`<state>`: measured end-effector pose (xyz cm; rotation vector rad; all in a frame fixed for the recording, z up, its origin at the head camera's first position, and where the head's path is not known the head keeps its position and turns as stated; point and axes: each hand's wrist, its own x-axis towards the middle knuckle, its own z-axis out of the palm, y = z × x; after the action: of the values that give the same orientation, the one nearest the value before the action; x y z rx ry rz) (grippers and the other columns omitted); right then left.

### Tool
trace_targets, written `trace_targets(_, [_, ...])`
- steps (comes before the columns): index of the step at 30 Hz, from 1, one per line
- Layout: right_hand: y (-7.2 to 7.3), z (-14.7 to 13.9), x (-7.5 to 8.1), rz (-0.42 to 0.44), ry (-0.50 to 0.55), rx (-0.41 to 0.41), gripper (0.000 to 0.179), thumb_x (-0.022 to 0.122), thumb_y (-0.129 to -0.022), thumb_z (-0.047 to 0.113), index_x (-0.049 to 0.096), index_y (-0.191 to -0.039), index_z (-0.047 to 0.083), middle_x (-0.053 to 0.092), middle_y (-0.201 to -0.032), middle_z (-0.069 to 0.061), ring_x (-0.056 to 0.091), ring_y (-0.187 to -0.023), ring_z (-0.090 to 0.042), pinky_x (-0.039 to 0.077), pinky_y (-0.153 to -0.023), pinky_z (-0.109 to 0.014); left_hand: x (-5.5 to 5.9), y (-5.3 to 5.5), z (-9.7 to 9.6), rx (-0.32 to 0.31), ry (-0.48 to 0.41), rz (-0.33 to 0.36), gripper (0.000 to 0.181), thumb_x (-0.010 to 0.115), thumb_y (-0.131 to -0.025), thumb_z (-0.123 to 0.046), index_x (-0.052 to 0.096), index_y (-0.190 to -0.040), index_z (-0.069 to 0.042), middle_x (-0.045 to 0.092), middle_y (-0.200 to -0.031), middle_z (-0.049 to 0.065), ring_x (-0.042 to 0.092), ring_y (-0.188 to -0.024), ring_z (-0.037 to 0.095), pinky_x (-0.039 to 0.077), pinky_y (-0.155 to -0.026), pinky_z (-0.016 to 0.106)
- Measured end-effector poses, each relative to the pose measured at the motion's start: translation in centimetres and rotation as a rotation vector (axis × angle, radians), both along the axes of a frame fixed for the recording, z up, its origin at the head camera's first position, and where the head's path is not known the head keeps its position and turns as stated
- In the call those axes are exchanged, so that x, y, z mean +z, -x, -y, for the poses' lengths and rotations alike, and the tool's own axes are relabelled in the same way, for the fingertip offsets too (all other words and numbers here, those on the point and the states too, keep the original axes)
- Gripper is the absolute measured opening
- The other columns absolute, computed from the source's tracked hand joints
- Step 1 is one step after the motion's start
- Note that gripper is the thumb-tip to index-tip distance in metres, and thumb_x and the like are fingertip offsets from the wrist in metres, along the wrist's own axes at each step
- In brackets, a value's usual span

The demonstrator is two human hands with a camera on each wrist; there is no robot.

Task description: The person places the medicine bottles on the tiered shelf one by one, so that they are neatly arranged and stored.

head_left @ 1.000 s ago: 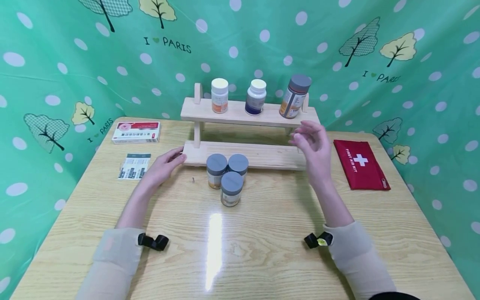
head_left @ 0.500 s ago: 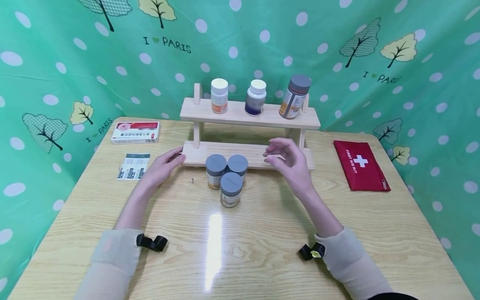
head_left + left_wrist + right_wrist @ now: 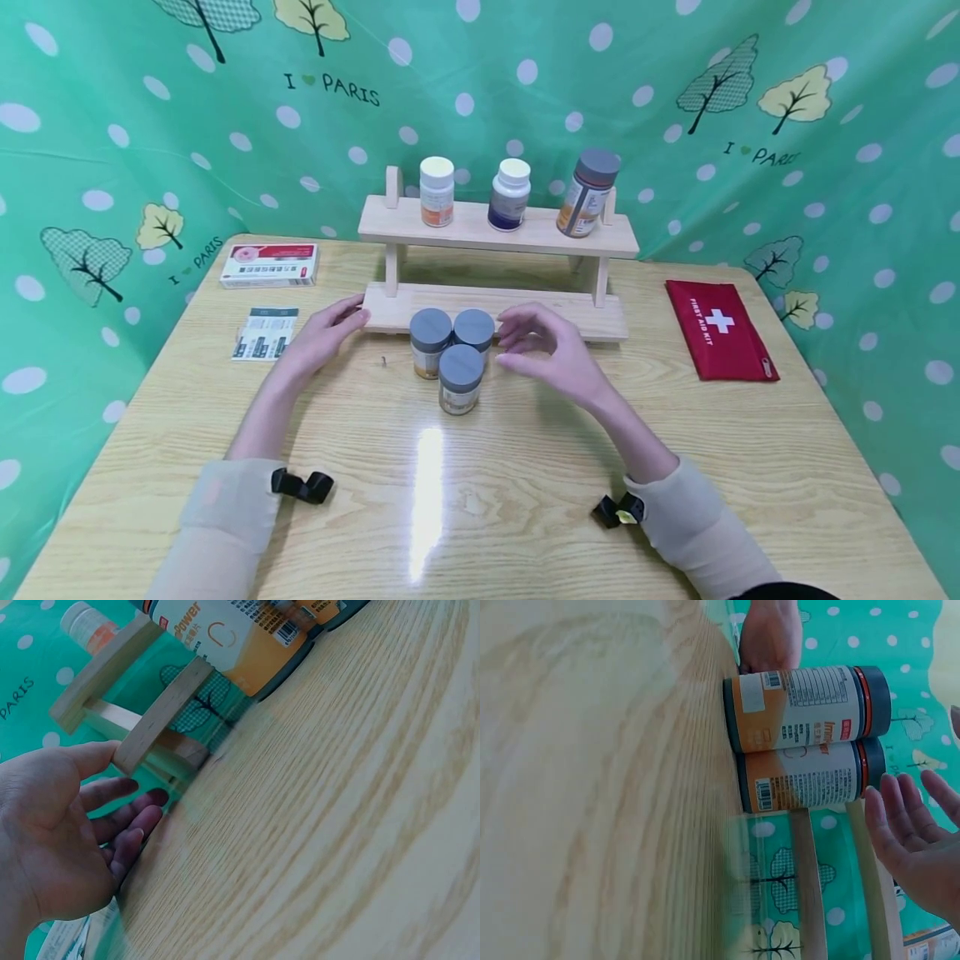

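Observation:
My left hand (image 3: 321, 337) rests at the left end of a two-tier wooden shelf (image 3: 555, 308). In the left wrist view, the thumb (image 3: 97, 756) touches the lower board's end and the other fingers bend loosely. Three jars with grey lids stand bunched at the shelf's front: a left jar (image 3: 430, 343), a right jar (image 3: 472, 327) and a front jar (image 3: 460, 382). My right hand (image 3: 551, 350) is just right of them, fingers apart and holding nothing. The right wrist view shows its fingertips beside the lid of one jar (image 3: 806, 780); contact is unclear.
On the upper tier stand an orange-labelled white bottle (image 3: 437, 193), a blue-labelled white bottle (image 3: 509, 196) and a taller grey-lidded jar (image 3: 588, 193). A medicine box (image 3: 268, 265) and a flat packet (image 3: 265, 335) lie left. A red first aid pouch (image 3: 720, 333) lies right.
My right hand has moved left and down from in front of the shelf's right end to the right side of the grouped jars. My left hand stays at the shelf end.

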<state>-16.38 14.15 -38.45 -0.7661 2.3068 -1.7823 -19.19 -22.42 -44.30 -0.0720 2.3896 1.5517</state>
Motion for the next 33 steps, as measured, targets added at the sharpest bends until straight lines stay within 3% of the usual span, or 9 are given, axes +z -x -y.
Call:
trace_targets(5, [-0.6, 0.5, -0.1, -0.015, -0.104, 0.027, 0.048, 0.086, -0.082, 0.013, 0.066, -0.125, 0.007, 0.07, -0.117, -0.017, 0.069, -0.108, -0.038, 0.061, -0.097, -0.037, -0.1, 0.2, 0.0, 0.001, 0.003, 0.01, 0.072, 0.049, -0.107, -0.049, 0.023, -0.165, -0.017, 0.02, -0.172, 0.018, 0.015, -0.161, 0.041, 0.018, -0.13, 0.06])
trace_targets(11, [-1.0, 1.0, -0.2, -0.064, -0.192, -0.008, 0.047, 0.091, -0.078, 0.019, 0.069, -0.119, 0.01, 0.072, -0.115, -0.013, 0.07, -0.106, -0.031, 0.062, -0.093, -0.035, -0.3, 0.3, 0.1, 0.004, -0.008, 0.012, 0.07, 0.049, -0.108, -0.046, 0.022, -0.165, -0.016, 0.019, -0.172, 0.018, 0.015, -0.161, 0.041, 0.018, -0.131, 0.059])
trace_targets(20, [-1.7, 1.6, -0.6, -0.138, -0.286, -0.037, 0.046, 0.093, -0.076, 0.027, 0.072, -0.115, 0.013, 0.073, -0.113, -0.011, 0.071, -0.104, -0.033, 0.064, -0.089, -0.047, 0.0, 0.0, -0.1, 0.001, -0.015, 0.005, 0.072, 0.05, -0.106, -0.049, 0.023, -0.165, -0.017, 0.02, -0.172, 0.017, 0.016, -0.161, 0.04, 0.019, -0.131, 0.059])
trace_targets(33, [-2.5, 2.4, -0.7, -0.291, -0.449, -0.108, 0.056, 0.094, -0.072, 0.041, 0.073, -0.116, 0.014, 0.074, -0.108, -0.007, 0.072, -0.099, -0.023, 0.065, -0.084, -0.036, 0.4, -0.3, -0.1, 0.003, -0.031, 0.005, 0.075, 0.051, -0.105, -0.053, 0.024, -0.165, -0.017, 0.023, -0.172, 0.015, 0.018, -0.161, 0.037, 0.019, -0.131, 0.057])
